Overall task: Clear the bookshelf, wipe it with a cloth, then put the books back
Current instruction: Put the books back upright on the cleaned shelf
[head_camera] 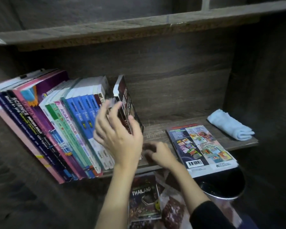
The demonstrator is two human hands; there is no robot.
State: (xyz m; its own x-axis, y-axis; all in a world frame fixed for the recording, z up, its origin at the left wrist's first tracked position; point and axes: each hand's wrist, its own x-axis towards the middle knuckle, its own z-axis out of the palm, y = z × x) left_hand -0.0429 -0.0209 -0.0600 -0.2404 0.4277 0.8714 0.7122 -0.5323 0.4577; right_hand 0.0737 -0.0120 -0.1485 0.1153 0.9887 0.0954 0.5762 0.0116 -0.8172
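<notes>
On the wooden shelf board (157,131), toward its middle, a thin dark-covered book (127,104) stands on edge and tilts leftward toward the packed row of books (59,123) that fills the left part of the shelf. The left hand (120,134) is wrapped about the near edge of this book, thumb on the cover side and fingers (104,111) spread on the row side, though motion blur keeps me from saying how firmly it grips. The right hand (157,152) sits low at the shelf's front lip, loosely curled; whether it holds anything I cannot tell, since the dark shape by its knuckles is smeared. Further right, a glossy book (201,146) lies flat with its back cover up, its near corner hanging past the board's edge, and a folded pale blue cloth (229,124) rests at the far right end. Below the shelf, a Thailand book (144,197) and other loose volumes wait beside a dark bin (224,184). With the cloth set aside and most books upright, I judge that restocking is under way and well along. The next move probably calls for pressing the tilted book flush against the row and steadying it so it does not flop over, then standing up the flat book and lifting those from below.
</notes>
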